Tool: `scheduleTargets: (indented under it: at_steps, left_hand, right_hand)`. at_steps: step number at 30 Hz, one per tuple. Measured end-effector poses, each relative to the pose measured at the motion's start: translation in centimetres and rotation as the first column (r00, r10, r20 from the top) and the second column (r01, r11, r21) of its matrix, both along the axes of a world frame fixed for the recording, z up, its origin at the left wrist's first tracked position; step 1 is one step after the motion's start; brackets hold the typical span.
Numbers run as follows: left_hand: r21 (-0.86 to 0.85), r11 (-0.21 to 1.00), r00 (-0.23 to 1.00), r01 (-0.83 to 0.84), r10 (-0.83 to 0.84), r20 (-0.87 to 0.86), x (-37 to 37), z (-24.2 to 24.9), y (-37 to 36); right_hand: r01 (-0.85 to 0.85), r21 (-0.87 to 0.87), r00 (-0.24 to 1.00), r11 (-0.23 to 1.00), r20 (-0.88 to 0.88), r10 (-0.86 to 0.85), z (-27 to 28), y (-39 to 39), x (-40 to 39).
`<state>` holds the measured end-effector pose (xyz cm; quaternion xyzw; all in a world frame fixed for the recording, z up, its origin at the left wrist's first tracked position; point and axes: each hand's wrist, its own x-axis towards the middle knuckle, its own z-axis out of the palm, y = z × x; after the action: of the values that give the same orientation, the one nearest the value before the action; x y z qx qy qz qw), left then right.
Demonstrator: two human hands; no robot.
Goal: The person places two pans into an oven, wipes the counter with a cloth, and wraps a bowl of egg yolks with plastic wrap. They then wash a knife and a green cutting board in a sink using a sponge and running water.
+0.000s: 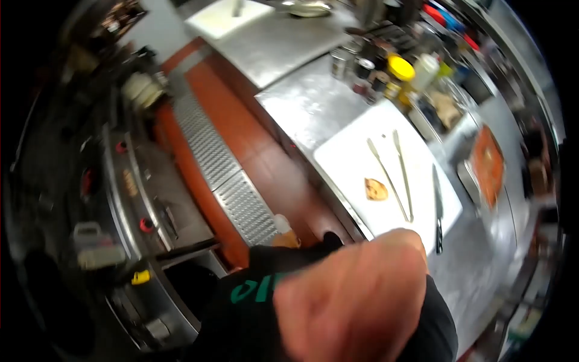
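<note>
"What are your fingers doing?"

"My right hand (pixel 353 301), I think it is, looms blurred and close, looking like a loose fist. The fingers seem curled in, but I can't tell whether they hold anything. Of my left I'm less sure: off to that side, by my dark sleeve, sits a small tan-and-white shape (pixel 286 235), and I can't tell how far open it is or what it holds."

"What lies nearest?"

"Just beyond my right knuckles, long, slim, silvery metal tongs (pixel 408 187) lie spread on a smooth white rectangular cutting board (pixel 350 151). Their joined end points my way, the two tips away from me."

"How would they handle?"

"Light, I'd judge, stiff along each arm but springy at the bend, perhaps slick if greasy. I'd take them round both arms, a little ahead of the joined end."

"And the food?"

"Left of the tongs, apart from them, a small flat golden piece of food (pixel 376 189) with browned patches. It looks soft and fragile, so I'd lift it gently by its edges."

"Anything sharp?"

"Yes, right of the tongs, a long knife (pixel 438 211), dark-bladed with a glossy black handle, the handle towards me. Farther right, off the board, a metal tray (pixel 470 181) carries something orange-red; brushed, shiny steel worktop (pixel 295 114) stretches beyond my fingers."
</note>
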<state>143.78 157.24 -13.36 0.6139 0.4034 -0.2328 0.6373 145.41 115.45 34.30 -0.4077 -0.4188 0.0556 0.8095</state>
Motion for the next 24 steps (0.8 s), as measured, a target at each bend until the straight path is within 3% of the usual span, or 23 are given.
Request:
scheduleTargets:
  at_steps: [2, 3, 4, 5, 6, 7, 8, 10, 12, 14, 16, 18, 19, 21, 22, 24]
  left_hand:
    - [-0.088, 0.996, 0.999, -0.003, 0.007, 0.042, 5.1, -0.9, 0.2]
    - [-0.053, 0.998, 0.999, 0.047, -0.046, 0.016, 8.1, -0.9, -0.4]
    - [0.054, 0.988, 0.989, 0.145, -0.143, -0.047, 11.2, 0.1, -1.8]
    - [0.031, 0.972, 0.972, 0.233, -0.232, -0.024, 13.6, 3.3, -3.9]
    - [0.006, 0.948, 0.948, 0.317, -0.317, 0.005, 15.5, 5.5, -5.6]
    - [-0.049, 0.935, 0.936, 0.352, -0.350, 0.050, 17.3, 3.4, -5.5]
    - [-0.056, 0.926, 0.927, 0.374, -0.372, 0.042, 18.8, 2.7, -6.3]
    - [-0.050, 0.919, 0.920, 0.391, -0.390, 0.022, 21.7, 2.5, -8.5]
    - [-0.063, 0.892, 0.894, 0.448, -0.448, 0.012, 24.1, 3.3, -11.7]
    - [-0.053, 0.856, 0.856, 0.515, -0.516, -0.020, 25.7, 4.9, -13.4]
    - [-0.034, 0.861, 0.861, 0.507, -0.508, -0.027, 27.0, 5.7, -14.1]
    - [-0.008, 0.792, 0.792, 0.611, -0.611, 0.000, 29.0, 7.2, -14.1]
    - [0.041, 0.787, 0.788, 0.615, -0.614, -0.030, 29.8, 7.4, -13.6]
    - [0.122, 0.800, 0.809, 0.587, -0.583, -0.069, 31.5, 7.8, -12.5]
    - [0.151, 0.826, 0.840, 0.542, -0.536, -0.084, 32.2, 7.4, -12.2]
    - [0.129, 0.901, 0.910, 0.415, -0.412, -0.053, 33.4, 8.5, -12.7]
  right_hand:
    - [0.014, 0.006, 0.995, 1.000, 0.095, -0.014, -0.2, 0.3, 0.7]
    - [0.109, -0.029, 0.990, 0.994, 0.096, -0.105, -0.3, 0.1, 1.2]
    - [0.285, -0.105, 0.958, 0.953, 0.062, -0.280, -0.6, -0.5, 1.6]
    - [0.504, -0.226, 0.858, 0.834, 0.022, -0.513, -1.2, -1.2, 2.1]
    - [0.721, -0.399, 0.618, 0.567, -0.002, -0.787, -2.3, -2.8, 2.9]
    - [0.782, -0.587, 0.272, 0.209, 0.020, -0.962, -4.1, -4.9, 3.8]
    - [0.690, -0.714, -0.065, -0.116, 0.098, -0.993, -7.1, -8.1, 5.0]
    - [0.317, -0.864, -0.354, -0.392, 0.276, -0.894, -15.5, -16.1, 4.6]
    - [0.045, -0.829, -0.230, -0.557, 0.534, -0.814, -20.7, -19.8, 3.3]
    - [0.065, -0.718, -0.051, -0.693, 0.692, -0.720, -24.4, -21.0, 3.4]
    - [-0.016, -0.657, 0.046, -0.754, 0.752, -0.657, -26.4, -21.3, 4.5]
    - [-0.104, -0.642, 0.134, -0.760, 0.748, -0.650, -29.8, -23.2, 4.5]
    - [-0.011, -0.631, 0.082, -0.775, 0.772, -0.630, -29.4, -22.9, 5.1]
    - [-0.106, -0.683, 0.158, -0.723, 0.706, -0.691, -31.1, -25.0, 5.5]
    - [-0.002, -0.666, 0.148, -0.746, 0.737, -0.659, -29.9, -24.7, 6.9]
    - [0.184, -0.811, 0.013, -0.555, 0.567, -0.824, -22.9, -21.5, 13.0]
